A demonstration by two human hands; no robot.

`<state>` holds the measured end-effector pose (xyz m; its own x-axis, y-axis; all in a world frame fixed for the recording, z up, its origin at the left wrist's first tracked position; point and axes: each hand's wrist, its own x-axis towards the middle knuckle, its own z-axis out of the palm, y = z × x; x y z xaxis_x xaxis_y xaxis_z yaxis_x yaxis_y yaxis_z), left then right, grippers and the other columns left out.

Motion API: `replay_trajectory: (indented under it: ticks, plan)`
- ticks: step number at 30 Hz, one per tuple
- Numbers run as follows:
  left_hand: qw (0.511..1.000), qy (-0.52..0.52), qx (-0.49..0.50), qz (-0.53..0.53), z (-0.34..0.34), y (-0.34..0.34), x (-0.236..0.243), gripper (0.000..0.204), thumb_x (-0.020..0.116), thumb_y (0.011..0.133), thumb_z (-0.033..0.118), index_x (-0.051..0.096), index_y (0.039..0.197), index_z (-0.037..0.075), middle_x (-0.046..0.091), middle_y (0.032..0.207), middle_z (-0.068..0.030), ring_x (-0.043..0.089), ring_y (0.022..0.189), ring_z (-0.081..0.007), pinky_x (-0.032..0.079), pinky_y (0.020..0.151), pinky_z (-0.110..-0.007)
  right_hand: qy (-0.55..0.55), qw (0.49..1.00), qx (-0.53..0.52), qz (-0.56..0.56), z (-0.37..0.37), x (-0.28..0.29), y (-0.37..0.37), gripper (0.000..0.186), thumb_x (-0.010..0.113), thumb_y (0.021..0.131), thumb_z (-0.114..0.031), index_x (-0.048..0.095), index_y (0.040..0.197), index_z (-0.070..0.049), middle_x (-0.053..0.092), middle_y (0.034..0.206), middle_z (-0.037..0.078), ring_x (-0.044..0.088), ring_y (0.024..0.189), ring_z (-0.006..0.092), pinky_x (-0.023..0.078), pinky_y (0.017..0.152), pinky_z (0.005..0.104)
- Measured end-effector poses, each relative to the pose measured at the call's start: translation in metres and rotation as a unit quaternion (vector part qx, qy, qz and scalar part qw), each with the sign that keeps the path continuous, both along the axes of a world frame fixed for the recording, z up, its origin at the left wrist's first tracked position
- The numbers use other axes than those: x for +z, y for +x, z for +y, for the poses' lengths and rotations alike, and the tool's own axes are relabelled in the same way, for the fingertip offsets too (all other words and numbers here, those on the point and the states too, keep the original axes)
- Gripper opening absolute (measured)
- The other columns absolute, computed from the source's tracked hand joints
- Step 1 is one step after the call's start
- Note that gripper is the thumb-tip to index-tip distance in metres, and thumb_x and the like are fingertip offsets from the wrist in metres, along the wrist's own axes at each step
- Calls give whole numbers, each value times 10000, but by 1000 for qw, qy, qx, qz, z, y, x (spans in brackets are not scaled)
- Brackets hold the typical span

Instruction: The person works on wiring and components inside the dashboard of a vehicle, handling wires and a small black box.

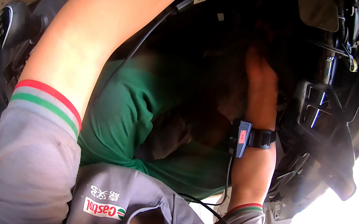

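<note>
1. Two bare forearms [87,25] are seen extended; the left hand is cut off by the top edge, its grip untold.
2. Right hand [258,59] is half lost in shadow; whether anything is gripped cannot be told.
3. Black plastic framework [331,113] is seen beside the right forearm.
4. Gear-lever knob [13,25] is seen left of the left forearm.

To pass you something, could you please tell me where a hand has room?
Apparently free: over the green trousers, between the left forearm and right forearm, beside a black cable. Crowded: further right, with black trim. Around the right hand: too dark to tell.
</note>
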<state>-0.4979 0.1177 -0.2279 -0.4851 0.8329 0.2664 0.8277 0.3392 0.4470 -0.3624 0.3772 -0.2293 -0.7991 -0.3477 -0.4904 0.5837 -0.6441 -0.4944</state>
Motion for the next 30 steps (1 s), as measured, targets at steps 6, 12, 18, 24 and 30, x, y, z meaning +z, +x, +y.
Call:
replay_trajectory:
  ticks: [6,12,18,24,30]
  plan:
    - [814,163,221,-512,15,48,81,349,564,927,81,638,1267,56,585,1392,-138,544,1272,-278,418,1073,-369,28,999,-27,-22,2,21,26,226,643,943,-165,658,1155,-88,681,1150,79,626,1107,237,520,945,412]
    - [882,124,99,-445,20,17,25,340,569,947,122,645,1270,49,601,1375,-120,559,1225,-263,411,1070,-347,77,993,-76,-53,22,51,62,212,662,929,-155,663,1131,-90,684,1120,78,635,1072,238,532,923,407]
    - [741,68,242,-622,10,20,40,408,614,922,201,613,1289,23,655,1262,-118,625,1097,-232,519,893,-359,81,991,-89,-62,21,57,64,200,681,915,-145,667,1107,-92,688,1090,77,645,1037,238,544,901,403]
    - [785,105,268,-549,15,36,48,406,626,907,198,618,1262,2,665,1230,-129,631,1079,-231,522,883,-359,83,990,-97,-67,17,57,63,189,699,901,-135,672,1082,-93,691,1060,76,654,1002,239,556,879,398]
    - [810,12,329,-485,20,24,25,375,649,886,169,638,1232,25,683,1180,-111,640,1031,-221,528,839,-358,76,989,-109,-70,10,56,62,179,718,886,-126,676,1058,-95,694,1030,74,664,967,239,568,857,393]
